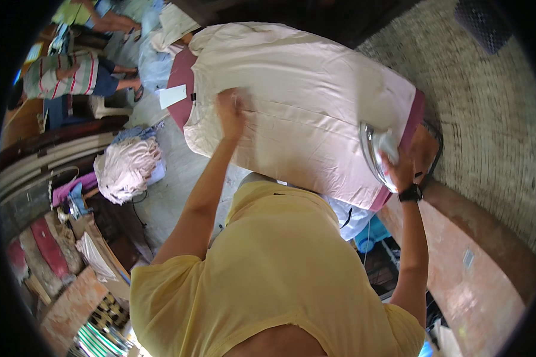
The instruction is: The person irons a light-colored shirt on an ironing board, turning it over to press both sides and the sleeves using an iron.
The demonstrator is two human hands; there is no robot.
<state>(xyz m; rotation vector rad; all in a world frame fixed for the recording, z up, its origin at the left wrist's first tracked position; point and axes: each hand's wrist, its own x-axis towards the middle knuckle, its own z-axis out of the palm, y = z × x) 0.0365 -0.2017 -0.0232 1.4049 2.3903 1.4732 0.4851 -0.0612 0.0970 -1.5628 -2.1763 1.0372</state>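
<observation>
A cream-coloured garment (292,113) lies spread over an ironing board with a maroon cover (180,77), its neckline toward the left end and light creases across it. A white tag (173,97) sticks out at that neckline. At the board's right end my right hand (401,171) grips a clothes iron (373,149) by its handle. The iron is tipped, with its shiny metal plate facing left; whether it touches the cloth I cannot tell. My left hand (232,112) is over the garment near the neckline, its fingers smeared by motion.
A heap of pale garments (128,169) sits on the left, beyond the board. Two people are at the far left, one in a striped shirt (62,74). A woven wall or mat (482,113) and a curved wooden surface (476,250) border the right side.
</observation>
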